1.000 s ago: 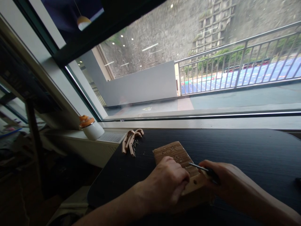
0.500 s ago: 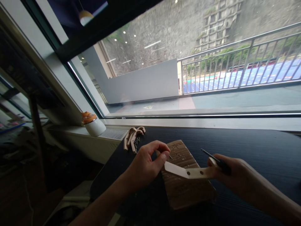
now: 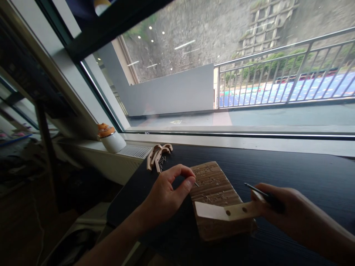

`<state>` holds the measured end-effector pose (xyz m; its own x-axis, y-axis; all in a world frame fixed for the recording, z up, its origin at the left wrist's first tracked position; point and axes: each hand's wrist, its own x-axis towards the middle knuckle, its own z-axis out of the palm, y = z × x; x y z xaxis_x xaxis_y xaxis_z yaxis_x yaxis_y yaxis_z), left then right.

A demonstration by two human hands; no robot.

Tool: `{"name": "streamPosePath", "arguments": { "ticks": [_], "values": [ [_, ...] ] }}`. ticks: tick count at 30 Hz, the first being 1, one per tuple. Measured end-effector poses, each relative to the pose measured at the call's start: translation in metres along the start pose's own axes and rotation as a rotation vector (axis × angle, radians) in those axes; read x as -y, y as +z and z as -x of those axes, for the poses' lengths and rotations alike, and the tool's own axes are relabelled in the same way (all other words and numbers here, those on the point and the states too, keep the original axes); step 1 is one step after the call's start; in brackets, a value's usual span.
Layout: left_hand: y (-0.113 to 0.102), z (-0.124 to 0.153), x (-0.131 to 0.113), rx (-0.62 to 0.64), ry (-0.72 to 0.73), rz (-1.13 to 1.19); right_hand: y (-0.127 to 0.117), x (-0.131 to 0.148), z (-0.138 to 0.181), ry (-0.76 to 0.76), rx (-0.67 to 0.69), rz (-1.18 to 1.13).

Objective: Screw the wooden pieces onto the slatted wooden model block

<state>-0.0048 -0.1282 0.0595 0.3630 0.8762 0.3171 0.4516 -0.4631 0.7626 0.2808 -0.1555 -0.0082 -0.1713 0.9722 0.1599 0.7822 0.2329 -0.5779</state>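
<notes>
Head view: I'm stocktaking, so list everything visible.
Table: 1, black, foreground
Window: 1, clear, behind table
Slab: 1, brown, holed, on table
Wooden piece: 1, pale, right hand
Pointed tool: 1, dark, right hand
Screw: 1, metallic, left hand
Curved wooden pieces: several, pale, table's far left
Loose screws: several, metallic, nearby
Container: 1, white and orange, farther left
Railing: 1, grey, outside
Lamp: 1, pale, top left
Clutter: uncountable, dark, far left
Left hand: 1, bare, slab's left
Right hand: 1, bare, slab's right

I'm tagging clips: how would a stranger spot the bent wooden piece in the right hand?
On the dark table lies a pitted brown board. Over its near half, the right hand holds the bent wooden piece, two holes showing. It alone is held; the other wooden pieces lie heaped far left.
</notes>
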Motion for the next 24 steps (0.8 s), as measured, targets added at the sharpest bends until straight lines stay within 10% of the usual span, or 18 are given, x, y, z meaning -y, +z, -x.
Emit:
{"name": "streamPosePath", "arguments": {
  "ticks": [24],
  "values": [
    [0.011,-0.003,0.006,0.017,0.007,-0.012,0.02,0.021,-0.01,-0.028,-0.009,0.086]
  ]
}}
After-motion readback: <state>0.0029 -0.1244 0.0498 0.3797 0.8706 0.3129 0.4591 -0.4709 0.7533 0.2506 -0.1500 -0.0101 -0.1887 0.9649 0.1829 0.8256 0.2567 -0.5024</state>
